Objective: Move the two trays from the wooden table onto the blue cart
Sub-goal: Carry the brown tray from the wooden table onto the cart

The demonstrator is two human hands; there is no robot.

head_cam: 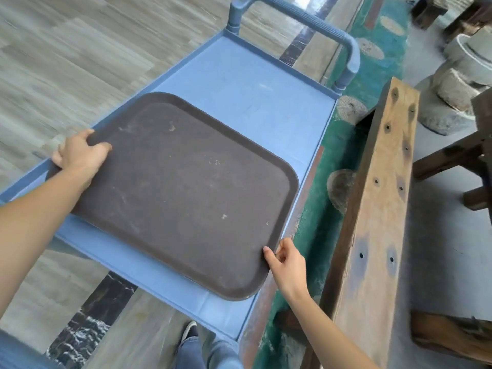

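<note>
Brown and matte, the tray [183, 193] lies over the top of the blue cart [255, 102], and we judge the task about half done at best, for we see only this one tray and no second one. Our left hand [80, 153] is closed on the tray's far left corner, thumb on top; our right hand [286, 262] pinches the near right corner between fingertips and thumb. Whether the tray rests flat on the cart or hangs just above it, we cannot tell. The tray is a rounded rectangle with a low raised rim and a finely grained, scuffed face. Beyond it the cart's smooth plastic deck ends at a ribbed handle [319, 22]. Right of the tray runs a knotty wooden plank [383, 182] with bolt holes.
</note>
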